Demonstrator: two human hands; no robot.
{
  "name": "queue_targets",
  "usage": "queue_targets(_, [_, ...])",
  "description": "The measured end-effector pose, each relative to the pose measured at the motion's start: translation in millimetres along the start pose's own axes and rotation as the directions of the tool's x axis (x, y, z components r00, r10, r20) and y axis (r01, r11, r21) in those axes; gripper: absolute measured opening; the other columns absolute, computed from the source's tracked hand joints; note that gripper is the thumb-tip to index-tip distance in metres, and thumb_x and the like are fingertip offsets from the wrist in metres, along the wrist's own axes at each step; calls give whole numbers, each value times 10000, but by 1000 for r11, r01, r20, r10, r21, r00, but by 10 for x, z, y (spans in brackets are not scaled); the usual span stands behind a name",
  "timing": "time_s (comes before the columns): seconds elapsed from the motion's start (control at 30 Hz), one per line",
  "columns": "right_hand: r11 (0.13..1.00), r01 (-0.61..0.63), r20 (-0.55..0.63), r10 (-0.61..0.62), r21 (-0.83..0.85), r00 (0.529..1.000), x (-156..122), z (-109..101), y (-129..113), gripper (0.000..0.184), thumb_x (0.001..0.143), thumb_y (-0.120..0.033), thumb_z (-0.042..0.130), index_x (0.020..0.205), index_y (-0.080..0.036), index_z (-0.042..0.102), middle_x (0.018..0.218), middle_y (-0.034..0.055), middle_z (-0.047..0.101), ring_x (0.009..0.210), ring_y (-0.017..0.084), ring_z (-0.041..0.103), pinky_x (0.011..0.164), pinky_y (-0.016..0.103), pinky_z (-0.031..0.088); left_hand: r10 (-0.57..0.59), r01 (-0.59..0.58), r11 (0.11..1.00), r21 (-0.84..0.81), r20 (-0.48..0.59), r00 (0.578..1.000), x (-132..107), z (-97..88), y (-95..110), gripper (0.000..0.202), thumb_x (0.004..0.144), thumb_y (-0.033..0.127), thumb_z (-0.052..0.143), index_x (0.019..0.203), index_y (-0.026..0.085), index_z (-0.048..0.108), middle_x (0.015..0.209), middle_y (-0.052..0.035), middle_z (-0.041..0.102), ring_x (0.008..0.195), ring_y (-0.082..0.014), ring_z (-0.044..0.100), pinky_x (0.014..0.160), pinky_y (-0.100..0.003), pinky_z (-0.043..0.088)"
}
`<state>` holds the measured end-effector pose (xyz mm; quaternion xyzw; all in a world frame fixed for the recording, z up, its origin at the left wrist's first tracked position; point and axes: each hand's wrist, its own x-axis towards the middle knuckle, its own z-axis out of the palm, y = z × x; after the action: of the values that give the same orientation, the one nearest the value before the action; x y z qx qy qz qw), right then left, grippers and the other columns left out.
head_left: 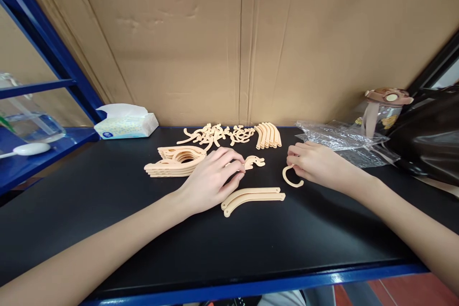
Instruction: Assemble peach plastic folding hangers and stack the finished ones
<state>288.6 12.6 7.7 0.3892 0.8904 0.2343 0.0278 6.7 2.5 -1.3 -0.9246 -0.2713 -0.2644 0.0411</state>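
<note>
In the middle of the table, my left hand [217, 177] has its thumb and fingertips closed on the end of a small beige piece [254, 161] with a wavy, animal-like outline. My right hand [317, 162], off to the right, pinches a beige C-shaped hook [292, 179] that hangs below the fingers. Between the hands and nearer to me lie two curved plastic arms [254, 198], side by side, with holes at their ends. Beside the left wrist, a stack of beige hanger-shaped frames [168, 167] is partly hidden by that hand.
A loose pile of small beige parts [215, 135] and a row of curved arms [268, 135] lie at the back. A tissue pack [125, 122] stands back left; clear plastic bags [333, 138], a bottle [385, 110] and a dark bag [426, 138] are at right.
</note>
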Motion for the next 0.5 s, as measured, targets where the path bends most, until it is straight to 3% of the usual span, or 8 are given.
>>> queue_targets(0.13, [997, -9, -49, 12, 79, 999, -8, 29, 24, 157, 844, -118, 482, 737, -168, 585, 803, 48, 587, 725, 176, 546, 695, 307, 379, -3, 3, 1000, 2, 1, 1000, -3, -4, -4, 155, 922, 173, 437, 903, 177, 591, 1018, -49, 602, 990, -188, 486, 869, -337, 410])
queue_targets(0.23, [958, -27, -82, 53, 285, 995, -9, -1, 18, 162, 870, -163, 464, 799, -186, 608, 864, 35, 611, 743, 162, 565, 662, 281, 395, 0, 0, 1000, 6, 2, 1000, -12, 3, -9, 152, 922, 173, 442, 902, 169, 592, 1021, -50, 601, 990, -186, 485, 874, -337, 407])
queue_targets(0.37, [825, 29, -163, 77, 565, 984, 7, -60, -28, 128, 875, -229, 484, 850, -199, 606, 887, 26, 615, 783, 153, 571, 705, 278, 426, 11, -11, 1000, 5, 3, 1000, -20, 19, -7, 144, 920, 175, 449, 906, 160, 592, 1025, -50, 597, 995, -185, 480, 886, -336, 401])
queue_targets(0.5, [667, 105, -218, 88, 737, 972, 26, -58, -77, 62, 846, -216, 539, 852, -198, 598, 913, 30, 608, 828, 148, 570, 748, 279, 440, 14, -14, 1000, 4, -1, 1000, -16, 28, -7, 147, 922, 175, 441, 904, 166, 587, 1024, -47, 597, 997, -184, 477, 886, -328, 399])
